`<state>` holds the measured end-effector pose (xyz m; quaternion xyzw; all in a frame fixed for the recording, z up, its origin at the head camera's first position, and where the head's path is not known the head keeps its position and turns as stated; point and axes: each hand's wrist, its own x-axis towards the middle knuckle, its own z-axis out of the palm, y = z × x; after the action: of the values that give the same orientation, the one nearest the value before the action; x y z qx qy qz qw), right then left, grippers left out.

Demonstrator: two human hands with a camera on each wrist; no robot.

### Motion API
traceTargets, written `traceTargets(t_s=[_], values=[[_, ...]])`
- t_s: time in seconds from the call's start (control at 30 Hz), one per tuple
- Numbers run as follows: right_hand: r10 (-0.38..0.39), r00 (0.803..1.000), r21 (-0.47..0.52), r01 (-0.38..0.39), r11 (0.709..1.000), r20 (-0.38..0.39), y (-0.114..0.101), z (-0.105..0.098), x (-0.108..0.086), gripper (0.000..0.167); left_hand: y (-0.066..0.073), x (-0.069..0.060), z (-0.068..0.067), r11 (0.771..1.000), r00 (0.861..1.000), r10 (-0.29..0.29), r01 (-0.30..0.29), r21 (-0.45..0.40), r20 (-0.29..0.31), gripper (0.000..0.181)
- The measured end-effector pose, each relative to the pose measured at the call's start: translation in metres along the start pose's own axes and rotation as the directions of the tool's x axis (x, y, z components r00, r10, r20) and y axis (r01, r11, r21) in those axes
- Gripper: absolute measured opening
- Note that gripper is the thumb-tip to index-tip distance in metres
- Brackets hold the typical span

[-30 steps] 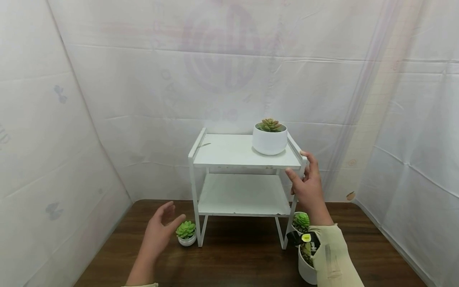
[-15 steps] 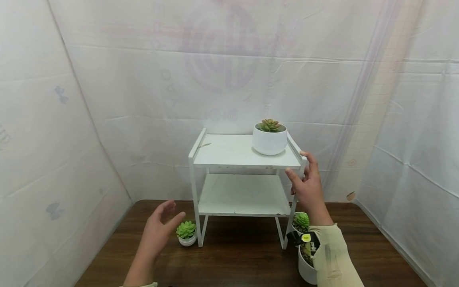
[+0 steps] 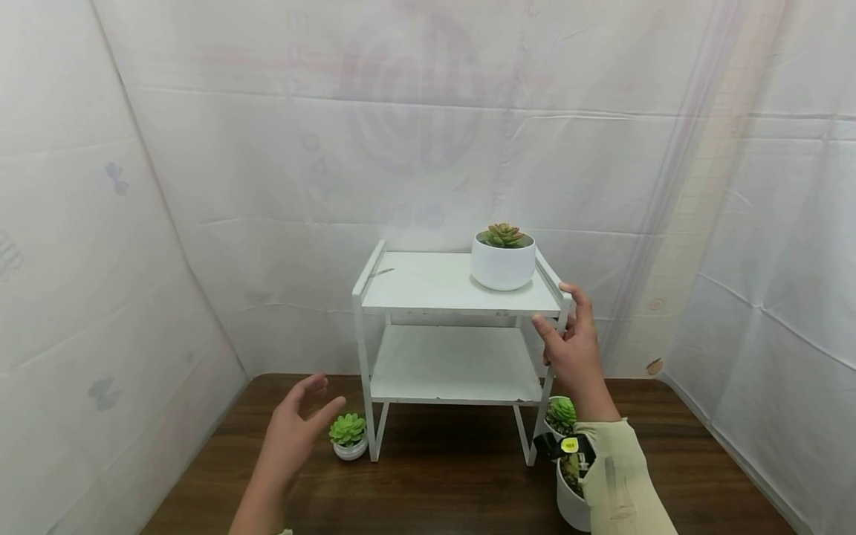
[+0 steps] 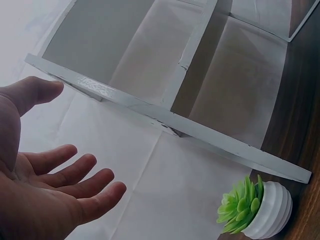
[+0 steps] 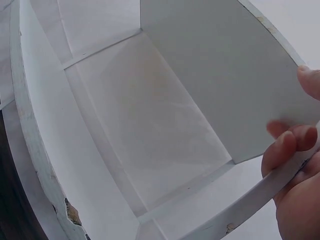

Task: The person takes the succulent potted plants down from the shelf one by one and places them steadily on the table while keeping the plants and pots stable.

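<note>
A white two-tier shelf (image 3: 461, 364) stands on the dark wooden table. My right hand (image 3: 576, 349) is at its front right corner, and in the right wrist view the fingers (image 5: 280, 152) curl round the white post. To the left of the shelf, my left hand (image 3: 297, 427) hangs in the air, holding nothing, with fingers and thumb apart. Beside that hand, a small green succulent in a ribbed white pot (image 3: 349, 438) sits on the table near the left leg. On the top tier, toward the right, stands a succulent in a round white pot (image 3: 503, 266).
Two more potted succulents stand by the right legs: one green-leaved plant (image 3: 562, 412) and, nearer, a white pot (image 3: 571, 505) partly hidden by the wrist camera (image 3: 568, 446) and sleeve. White sheeting (image 3: 267, 186) encloses the table (image 3: 428, 490) at the back and sides.
The left hand has shifted very slightly. The right hand, shelf and potted plants stay where they were.
</note>
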<state>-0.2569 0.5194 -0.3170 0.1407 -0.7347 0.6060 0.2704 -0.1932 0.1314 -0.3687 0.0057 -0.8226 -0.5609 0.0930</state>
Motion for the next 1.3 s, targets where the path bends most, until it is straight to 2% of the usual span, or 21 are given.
traceTargets(t_s=[0.5, 0.8, 1.1, 1.3], values=[[0.008, 1.0, 0.039, -0.008, 0.999, 0.016, 0.003, 0.001, 0.0, 0.066, -0.005, 0.0, 0.002, 1.0, 1.0, -0.009, 0.009, -0.003, -0.006, 0.074], [-0.011, 1.0, 0.058, 0.011, 0.998, 0.006, 0.002, 0.003, 0.001, 0.065, -0.001, -0.001, -0.001, 1.0, 1.0, -0.01, 0.01, -0.021, 0.003, 0.077], [-0.01, 1.0, 0.046, 0.01, 0.999, 0.003, -0.019, 0.005, -0.006, 0.063, 0.017, -0.009, -0.002, 0.999, 0.999, 0.037, -0.036, -0.026, 0.014, 0.074], [0.01, 1.0, 0.042, -0.01, 0.999, -0.006, -0.002, 0.004, -0.001, 0.066, 0.034, -0.014, -0.003, 0.995, 0.995, 0.099, -0.098, -0.022, 0.032, 0.072]])
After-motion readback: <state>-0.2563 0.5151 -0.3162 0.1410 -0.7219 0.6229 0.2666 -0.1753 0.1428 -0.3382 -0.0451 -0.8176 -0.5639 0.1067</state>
